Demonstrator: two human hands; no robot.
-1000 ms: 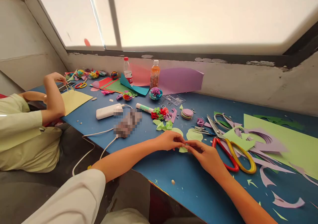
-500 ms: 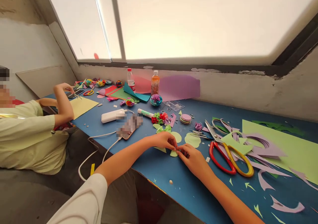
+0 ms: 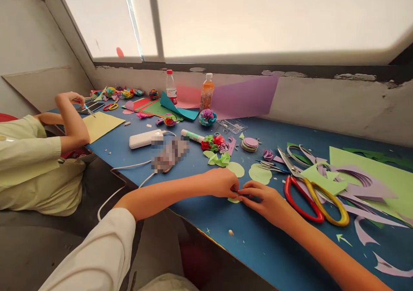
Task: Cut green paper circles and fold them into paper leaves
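Note:
My left hand (image 3: pixel 226 182) is closed, its fingertips pinching a small light green paper piece (image 3: pixel 234 200) near the front of the table. My right hand (image 3: pixel 263 198) meets it from the right, thumb and fingers closed on the same piece. Fingers cover most of the paper, so its full shape is hidden. Just behind my hands lie a light green paper circle (image 3: pixel 236 169) and a stack of light green circles (image 3: pixel 260 173). Folded light green paper pieces (image 3: pixel 220 158) rest behind my left hand. Large scissors (image 3: pixel 305 180) with red and yellow handles lie to the right.
A phone (image 3: pixel 170 154) and a white power bank (image 3: pixel 146 139) with cables lie left. Behind stand two bottles (image 3: pixel 207 92), a glue stick (image 3: pixel 192 136) and paper flowers (image 3: pixel 207 117). Purple scraps (image 3: pixel 364 180) cover the right side. At left, another person's hand (image 3: pixel 71 97) holds a thin tool over yellow paper (image 3: pixel 102 125).
My view has tilted and shifted, so things sit differently in it. Both hands stay together on the green paper, of which less shows. The purple sheet at the wall now stands more slanted.

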